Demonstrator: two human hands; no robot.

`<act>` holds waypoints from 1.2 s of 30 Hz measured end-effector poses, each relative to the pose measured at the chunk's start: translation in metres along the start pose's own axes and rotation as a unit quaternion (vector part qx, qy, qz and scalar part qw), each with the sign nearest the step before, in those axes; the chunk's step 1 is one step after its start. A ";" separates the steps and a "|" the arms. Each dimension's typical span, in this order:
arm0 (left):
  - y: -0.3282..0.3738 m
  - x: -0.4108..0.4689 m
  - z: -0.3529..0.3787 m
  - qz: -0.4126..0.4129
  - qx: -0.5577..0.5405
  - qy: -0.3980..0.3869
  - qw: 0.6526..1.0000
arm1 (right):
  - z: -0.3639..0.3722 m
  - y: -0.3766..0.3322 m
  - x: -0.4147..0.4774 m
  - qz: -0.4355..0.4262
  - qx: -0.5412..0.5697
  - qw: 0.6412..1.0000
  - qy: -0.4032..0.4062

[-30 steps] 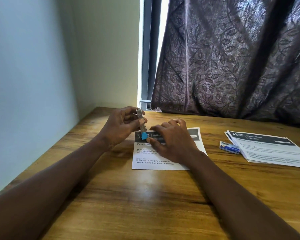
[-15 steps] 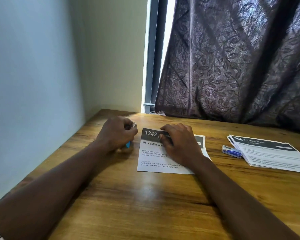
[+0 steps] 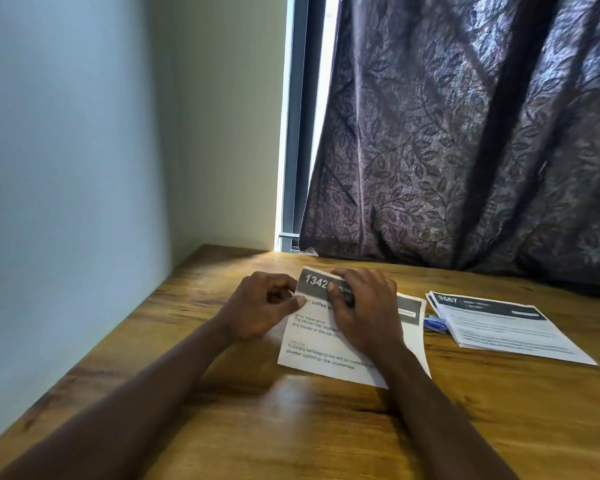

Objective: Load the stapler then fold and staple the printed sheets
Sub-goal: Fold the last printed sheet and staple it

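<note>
The sheet headed 1342 lies mid-tabletop, white with a dark band along its far edge and its far left corner lifted. Your left hand pinches the left edge, fingers curled. Your right hand grips the far edge, thumb on the band, likely steadying that corner for stapling. Whether your left hand hides the stapler cannot be told. A stack and a blue box wait to the right.

Table: sheet at centre; small box at its 3 o'clock; paper stack beyond, same bearing; curtain at 12; wall at 9.
</note>
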State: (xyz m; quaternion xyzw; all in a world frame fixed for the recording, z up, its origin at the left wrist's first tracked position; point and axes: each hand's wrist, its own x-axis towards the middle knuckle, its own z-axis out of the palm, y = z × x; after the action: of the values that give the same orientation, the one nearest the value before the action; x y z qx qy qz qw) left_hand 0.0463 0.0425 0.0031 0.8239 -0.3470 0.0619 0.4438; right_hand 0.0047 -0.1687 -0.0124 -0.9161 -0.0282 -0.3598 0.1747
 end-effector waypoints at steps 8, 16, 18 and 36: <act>0.029 0.005 0.014 0.027 -0.101 0.185 0.977 | -0.085 0.064 -0.029 0.123 -0.048 0.965 0.226; 0.111 0.080 0.099 -0.035 -0.188 0.200 0.961 | -0.157 0.156 -0.107 0.369 -0.179 0.912 -0.019; 0.122 0.105 0.133 -0.059 -0.173 0.174 0.968 | -0.158 0.162 -0.117 0.406 -0.186 0.890 -0.090; 0.125 0.144 0.231 -0.075 0.268 0.086 0.956 | -0.157 0.162 -0.115 0.382 -0.212 0.893 -0.106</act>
State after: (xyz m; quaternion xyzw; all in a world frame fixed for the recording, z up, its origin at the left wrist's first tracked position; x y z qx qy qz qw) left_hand 0.0284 -0.2568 0.0100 0.9278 -0.2152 0.1903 0.2379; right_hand -0.1542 -0.3653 -0.0310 -0.9041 0.3830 -0.1635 0.0959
